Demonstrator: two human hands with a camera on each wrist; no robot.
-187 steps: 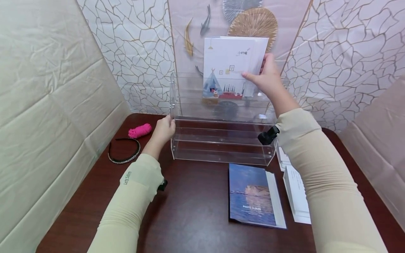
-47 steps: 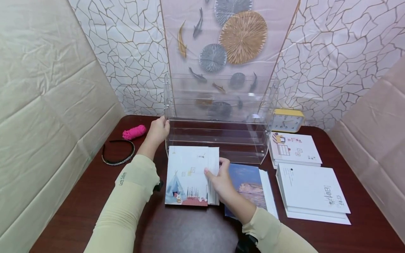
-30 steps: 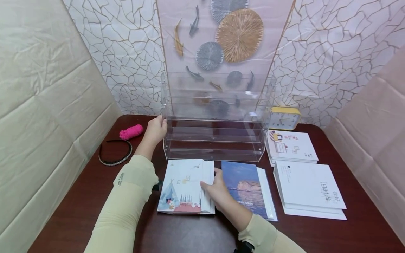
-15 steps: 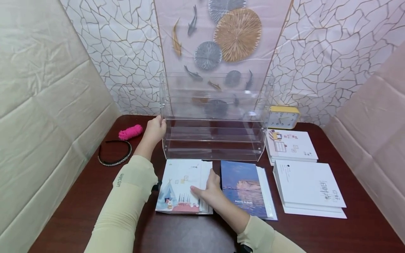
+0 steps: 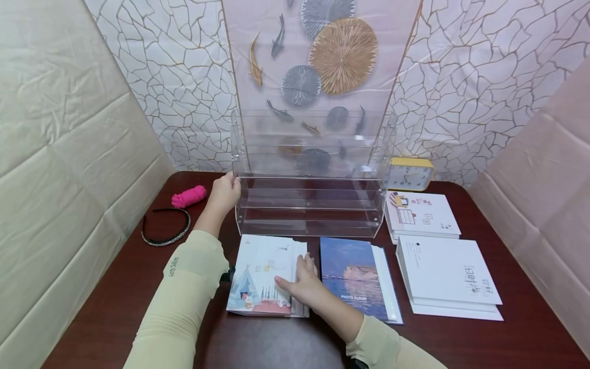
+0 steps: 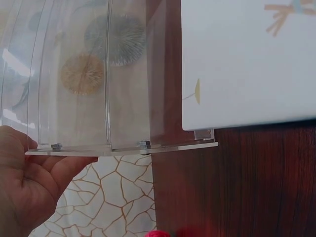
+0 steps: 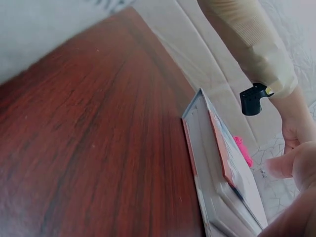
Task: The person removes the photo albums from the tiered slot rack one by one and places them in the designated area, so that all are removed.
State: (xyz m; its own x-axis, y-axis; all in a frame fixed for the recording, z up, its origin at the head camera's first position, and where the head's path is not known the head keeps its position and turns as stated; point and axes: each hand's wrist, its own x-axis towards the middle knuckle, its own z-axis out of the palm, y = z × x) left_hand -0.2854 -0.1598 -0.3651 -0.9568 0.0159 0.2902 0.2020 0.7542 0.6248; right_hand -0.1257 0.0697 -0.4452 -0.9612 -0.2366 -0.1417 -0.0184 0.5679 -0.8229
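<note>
At the left side of a clear acrylic rack (image 5: 309, 227), my left hand (image 5: 224, 193) grips the upright side panel. The left wrist view shows my thumb over the panel's edge (image 6: 123, 151) and fingers behind it. A white photo album (image 5: 262, 251) with a blue tent picture lies flat in front of the rack. Over its right edge is my right hand (image 5: 301, 282), fingers loose and spread, thumb over the cover. The right wrist view has that thumb (image 7: 281, 165) apart from the album's cover. To its right lies a blue album (image 5: 348, 266) marked PHOTO ALBUM.
Two white albums lie at the right, the nearer one (image 5: 449, 269) in front of the farther one (image 5: 424, 212). A yellow-framed clock (image 5: 410, 174) stands behind them. At the left are a pink yarn bundle (image 5: 189, 197) and a black headband (image 5: 166, 241).
My right hand carried the tent album from above the rack down to the table in front of it, then loosened its fingers. My left hand stayed on the rack's side.
</note>
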